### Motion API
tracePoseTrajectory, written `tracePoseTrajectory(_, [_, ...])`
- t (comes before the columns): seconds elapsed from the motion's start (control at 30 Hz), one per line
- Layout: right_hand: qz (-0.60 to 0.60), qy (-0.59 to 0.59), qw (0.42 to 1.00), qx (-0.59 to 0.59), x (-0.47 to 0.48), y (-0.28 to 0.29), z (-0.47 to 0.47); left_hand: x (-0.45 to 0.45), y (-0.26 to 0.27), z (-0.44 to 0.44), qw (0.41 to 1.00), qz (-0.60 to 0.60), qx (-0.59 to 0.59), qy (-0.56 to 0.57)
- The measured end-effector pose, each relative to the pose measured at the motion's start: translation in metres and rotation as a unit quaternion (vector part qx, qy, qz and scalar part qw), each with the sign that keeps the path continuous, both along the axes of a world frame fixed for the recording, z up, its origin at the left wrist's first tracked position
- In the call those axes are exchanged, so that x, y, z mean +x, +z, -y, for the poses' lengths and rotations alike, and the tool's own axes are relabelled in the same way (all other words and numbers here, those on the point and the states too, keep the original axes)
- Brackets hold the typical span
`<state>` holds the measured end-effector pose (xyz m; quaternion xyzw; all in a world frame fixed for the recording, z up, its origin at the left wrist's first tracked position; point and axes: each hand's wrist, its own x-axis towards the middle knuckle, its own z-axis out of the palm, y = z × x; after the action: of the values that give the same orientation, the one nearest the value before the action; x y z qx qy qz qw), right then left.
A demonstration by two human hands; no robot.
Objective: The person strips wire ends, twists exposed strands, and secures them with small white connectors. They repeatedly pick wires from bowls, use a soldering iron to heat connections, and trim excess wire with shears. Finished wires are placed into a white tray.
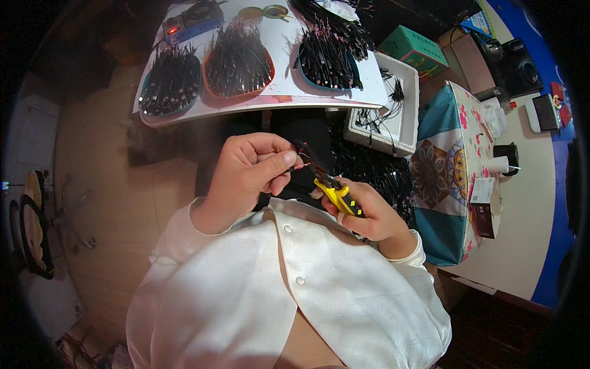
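Note:
Pinched between the thumb and fingers of my left hand (258, 173) are thin black cables (301, 148) with red and whitish wire ends poking out to the right. My right hand (368, 210) grips yellow-and-black handled pliers or cutters (340, 196), whose dark jaws point up and left, just short of the wire ends. Whether the jaws are apart is too blurred to tell. Below the hands, a large heap of black cables (378, 177) lies to the right of my dark-clothed legs. How many cables my left hand holds is partly hidden by its fingers.
On the white table (286, 87) ahead stand an orange-rimmed basket (273, 69) and two bluish ones, packed with short black USB cables. A white foam box (411, 106) with some cables sits at the right, near a cloth-covered stand (442, 184). A device with a red light (173, 30) is at the back left.

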<state>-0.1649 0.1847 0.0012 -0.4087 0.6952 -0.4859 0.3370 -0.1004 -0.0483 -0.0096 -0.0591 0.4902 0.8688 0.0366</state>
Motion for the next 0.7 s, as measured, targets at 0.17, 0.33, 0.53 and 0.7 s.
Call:
tracePoseTrajectory(0.17, [0.063, 0.008, 0.998, -0.004, 0.001, -0.003, -0.002, -0.002, -0.004, 0.000, 0.997, -0.021, 0.070, -0.003])
tracePoseTrajectory(0.33, [0.395, -0.042, 0.916, -0.050, 0.015, -0.009, -0.002, -0.004, -0.007, 0.001, 0.991, -0.072, 0.114, -0.016])
tracePoseTrajectory(0.53, [0.499, -0.360, 0.650, -0.446, -0.036, -0.051, -0.062, 0.007, 0.002, 0.008, 0.982, -0.166, 0.094, -0.001])
tracePoseTrajectory(0.7, [-0.110, -0.691, 0.693, -0.172, -0.113, -0.073, -0.257, 0.001, 0.001, 0.000, 0.993, -0.098, -0.040, 0.057])
